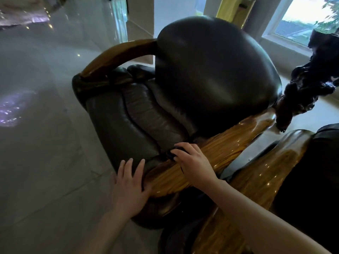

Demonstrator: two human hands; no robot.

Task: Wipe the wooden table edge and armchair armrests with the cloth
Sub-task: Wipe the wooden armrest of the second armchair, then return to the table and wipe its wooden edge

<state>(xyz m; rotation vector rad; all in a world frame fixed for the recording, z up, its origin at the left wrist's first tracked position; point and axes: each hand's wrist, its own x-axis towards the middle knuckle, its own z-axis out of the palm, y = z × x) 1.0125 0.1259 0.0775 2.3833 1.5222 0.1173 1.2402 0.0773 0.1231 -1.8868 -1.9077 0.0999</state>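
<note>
A dark leather armchair with glossy carved wooden armrests fills the middle of the view. My right hand presses a small dark cloth onto the near armrest, close to the seat cushion. Most of the cloth is hidden under my fingers. My left hand lies flat with fingers spread on the lower front end of the same armrest and holds nothing. The far armrest curves at the upper left.
A second chair's wooden armrest stands close on the right, with dark leather beyond it. A dark gnarled wood carving rises at the far right by a window. Shiny tiled floor spreads to the left.
</note>
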